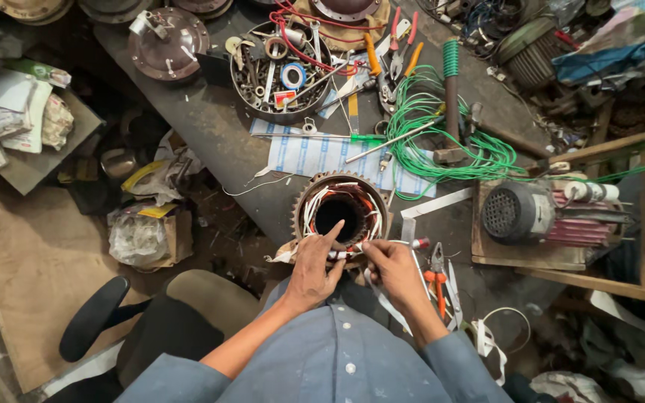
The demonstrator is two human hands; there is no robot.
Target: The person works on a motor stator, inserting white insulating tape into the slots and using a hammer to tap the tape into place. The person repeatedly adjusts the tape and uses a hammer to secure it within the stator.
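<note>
Round toothed-rim motor stator with orange-white windings [342,211]: bore upward, at the workbench's [210,123] near edge, just ahead of both hands. Left hand [313,267] rests open, forefinger on rim; right hand [392,266] pinches windings alongside.

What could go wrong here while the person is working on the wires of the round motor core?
The left hand and right hand press on thin wires at the toothed edge of the motor core; a wire could break or a finger get scratched. The orange-handled pliers lie close to the right wrist and might be knocked off the workbench.
</note>
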